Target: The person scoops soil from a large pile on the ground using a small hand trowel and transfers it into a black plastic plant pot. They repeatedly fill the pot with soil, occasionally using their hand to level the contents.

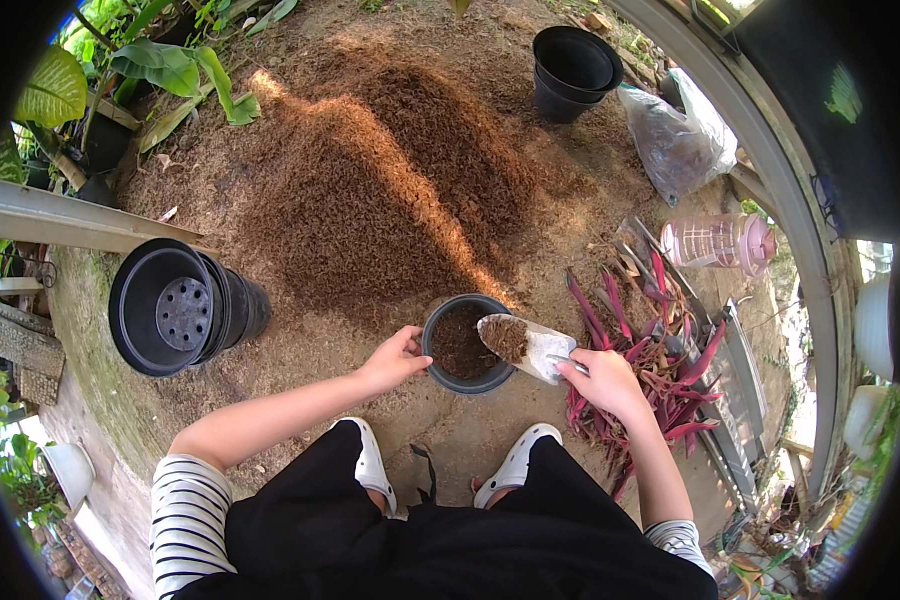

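1 left hand [402,358], 1 right hand [602,382], 1 trowel [548,353], 1 small pot [468,387]. 1 left stack of pots [238,308] and 1 upper right stack of pots [562,102], too nested to count inside. 1 soil heap [355,215], 1 bag [682,150], 1 bottle [710,243], 2 shoes [371,462].

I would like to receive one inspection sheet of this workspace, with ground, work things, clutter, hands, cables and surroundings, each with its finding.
Surface: bare brown ground, with loose crumbs scattered around the brown heap.
Work things: black pot partly filled with brown material; trowel carrying a load over its right rim.
Clutter: stacked black pots at left; purple-leaved plants, pink container and plastic bag at right.
Hands: left hand at the pot's left rim, firmness of grip unclear; right hand grips the trowel handle.
Cables: none identifiable with certainty.
Surroundings: green plants upper left; pale frame at left.
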`<state>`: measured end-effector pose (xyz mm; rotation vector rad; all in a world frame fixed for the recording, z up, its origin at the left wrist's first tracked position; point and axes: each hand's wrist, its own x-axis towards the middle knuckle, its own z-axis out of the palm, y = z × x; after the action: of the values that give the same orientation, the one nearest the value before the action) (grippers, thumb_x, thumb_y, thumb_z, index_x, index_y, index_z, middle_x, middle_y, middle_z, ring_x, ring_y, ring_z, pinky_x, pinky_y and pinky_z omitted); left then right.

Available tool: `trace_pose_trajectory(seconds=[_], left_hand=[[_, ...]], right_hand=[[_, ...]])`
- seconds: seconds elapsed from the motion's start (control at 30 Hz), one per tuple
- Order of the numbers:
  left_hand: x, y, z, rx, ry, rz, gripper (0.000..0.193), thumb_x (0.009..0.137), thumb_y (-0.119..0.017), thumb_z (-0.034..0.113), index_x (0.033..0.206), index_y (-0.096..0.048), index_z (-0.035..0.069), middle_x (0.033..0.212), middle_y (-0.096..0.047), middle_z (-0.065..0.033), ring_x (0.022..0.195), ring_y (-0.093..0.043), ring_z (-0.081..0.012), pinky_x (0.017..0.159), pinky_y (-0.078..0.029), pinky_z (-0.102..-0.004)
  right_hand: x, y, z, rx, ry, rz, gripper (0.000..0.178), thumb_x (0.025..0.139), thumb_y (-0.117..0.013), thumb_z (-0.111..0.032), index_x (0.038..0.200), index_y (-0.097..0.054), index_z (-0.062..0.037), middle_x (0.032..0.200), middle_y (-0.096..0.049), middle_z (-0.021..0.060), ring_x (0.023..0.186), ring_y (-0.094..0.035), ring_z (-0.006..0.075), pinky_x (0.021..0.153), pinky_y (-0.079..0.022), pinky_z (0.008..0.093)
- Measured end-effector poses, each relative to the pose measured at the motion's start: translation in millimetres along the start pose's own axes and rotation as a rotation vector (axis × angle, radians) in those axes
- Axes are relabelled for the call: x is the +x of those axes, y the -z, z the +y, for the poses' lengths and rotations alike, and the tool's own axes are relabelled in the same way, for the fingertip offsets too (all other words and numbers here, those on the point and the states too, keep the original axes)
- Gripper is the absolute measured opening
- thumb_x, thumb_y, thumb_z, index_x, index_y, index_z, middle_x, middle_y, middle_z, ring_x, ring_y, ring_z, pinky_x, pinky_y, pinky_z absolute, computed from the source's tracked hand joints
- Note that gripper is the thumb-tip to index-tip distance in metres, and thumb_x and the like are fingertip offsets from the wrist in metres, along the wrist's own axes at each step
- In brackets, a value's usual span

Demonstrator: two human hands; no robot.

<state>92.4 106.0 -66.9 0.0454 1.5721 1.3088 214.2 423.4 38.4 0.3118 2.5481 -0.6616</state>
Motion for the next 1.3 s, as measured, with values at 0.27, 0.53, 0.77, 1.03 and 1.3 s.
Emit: trace_pose_trajectory(seconds=[0.27, 0.53, 0.77, 1.03, 1.3], left_hand=[[-17, -21, -9, -0.202, 0.234, -0.113, 0.061, 0.089, -0.055, 0.003, 0.137, -0.018, 0.003, 0.117, -0.053, -0.0197, 0.104, -0.061, -0.0279, 0.088, -0.055, -0.0384], [-8, -9, -2, 0.017, 0.220, -0.024, 0.050, 0.094, -0.053, 0.016, 0.135, -0.027, 0.003, 0.114, -0.052, -0.0167, 0.099, -0.060, -0.0252, 0.083, -0.055, -0.0384], [-1, 4, 7, 0.414, -0.205, 0.044, 0.040, 0.092, -0.054, 0.017, 0.127, -0.042, 0.001, 0.096, -0.060, -0.0117, 0.082, -0.062, -0.0191, 0.073, -0.050, -0.0344], [-24, -28, -2, -0.016, 0.103, 0.027, 0.054, 0.092, -0.048, 0.002, 0.138, -0.019, 0.006, 0.113, -0.051, -0.0160, 0.093, -0.061, -0.0229, 0.077, -0.058, -0.0373], [-15, -19, -16, -0.049, 0.127, 0.058, 0.058, 0.093, -0.053, 0.013, 0.138, -0.016, 0.003, 0.109, -0.054, -0.0177, 0.086, -0.064, -0.0238, 0.070, -0.058, -0.0356]], right_hand=[[1, 3, -8, -0.005, 0.046, -0.093, 0.036, 0.087, -0.058, -0.042, 0.087, -0.067, -0.0066, 0.069, -0.062, 0.0193, 0.069, -0.062, 0.0381, 0.065, -0.049, 0.0440], [-3, -6, -12, -0.072, 0.020, -0.141, 0.038, 0.088, -0.055, -0.045, 0.090, -0.070, -0.0099, 0.076, -0.066, 0.0193, 0.077, -0.065, 0.0370, 0.073, -0.051, 0.0455], [-1, 17, -3, -0.083, 0.126, -0.179, 0.039, 0.087, -0.057, -0.043, 0.091, -0.068, -0.0065, 0.073, -0.064, 0.0195, 0.072, -0.063, 0.0383, 0.067, -0.050, 0.0450], [0, 18, -16, -0.107, 0.082, -0.175, 0.038, 0.087, -0.056, -0.044, 0.090, -0.069, -0.0089, 0.074, -0.065, 0.0183, 0.073, -0.064, 0.0374, 0.069, -0.051, 0.0449], [-1, 3, -28, -0.193, 0.108, -0.189, 0.038, 0.087, -0.055, -0.046, 0.090, -0.069, -0.0109, 0.069, -0.065, 0.0155, 0.072, -0.065, 0.0344, 0.067, -0.051, 0.0466]])
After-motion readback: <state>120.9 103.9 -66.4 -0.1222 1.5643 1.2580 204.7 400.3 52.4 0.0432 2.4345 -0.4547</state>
